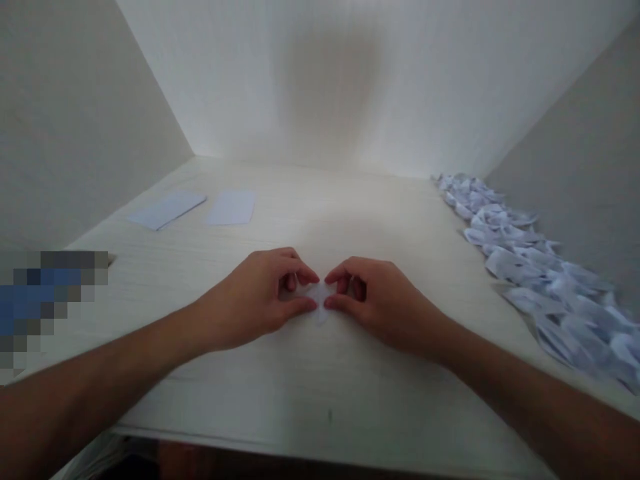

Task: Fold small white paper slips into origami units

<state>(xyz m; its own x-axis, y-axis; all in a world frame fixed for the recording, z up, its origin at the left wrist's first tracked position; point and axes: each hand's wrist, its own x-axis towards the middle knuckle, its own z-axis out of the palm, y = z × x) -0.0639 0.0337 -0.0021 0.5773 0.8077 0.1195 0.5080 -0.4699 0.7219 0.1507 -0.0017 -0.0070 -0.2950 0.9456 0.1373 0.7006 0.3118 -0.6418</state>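
On the worktop (240,387), between the two hands, is a small folded paper (321,293). The left hand (265,293) and right hand (379,297) meet it from opposite sides, probably to keep it steady and even. On each, thumb and forefinger tips stand apart at its edge; I cannot tell whether the fingers clamp it. Beyond the small folded paper, to its left, lie a thin stack (167,210) and a flat sheet (231,208), likely for easy reach. Well to its right, paper pieces (530,260) line the wall (575,167), perhaps giving the hands room.
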